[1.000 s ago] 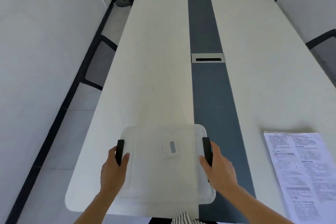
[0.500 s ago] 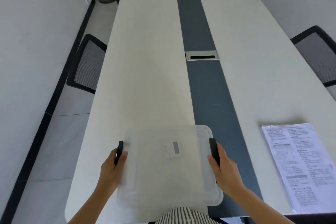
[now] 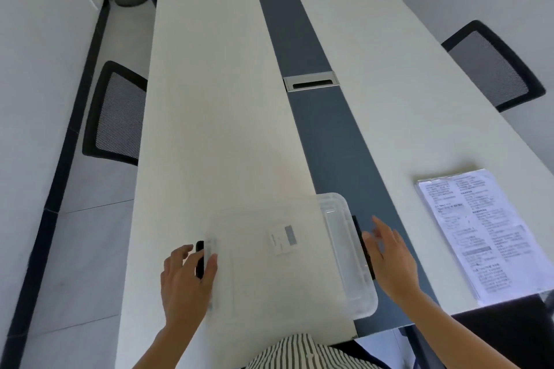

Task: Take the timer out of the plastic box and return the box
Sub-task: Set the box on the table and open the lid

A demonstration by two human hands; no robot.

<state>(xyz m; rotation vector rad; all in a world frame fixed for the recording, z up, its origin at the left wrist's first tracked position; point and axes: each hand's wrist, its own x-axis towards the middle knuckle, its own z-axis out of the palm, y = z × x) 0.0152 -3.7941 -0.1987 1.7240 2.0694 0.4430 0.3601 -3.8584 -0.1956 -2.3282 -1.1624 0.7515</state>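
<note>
A clear plastic box with its lid on rests at the near end of the white table. Through the lid a small white timer with a grey screen shows inside. A black latch sits on each short side. My left hand is at the left latch, thumb on the lid's edge and fingers on the latch's outer side. My right hand hovers beside the right latch, fingers spread and holding nothing.
A printed paper sheet lies on the table to the right. A dark centre strip with a cable port runs down the table. Mesh chairs stand at the left and right. The near table edge is just below the box.
The box has shifted slightly right and come to rest on the table. My right hand has let go of the right latch and opened. My left hand stays at the left latch.
</note>
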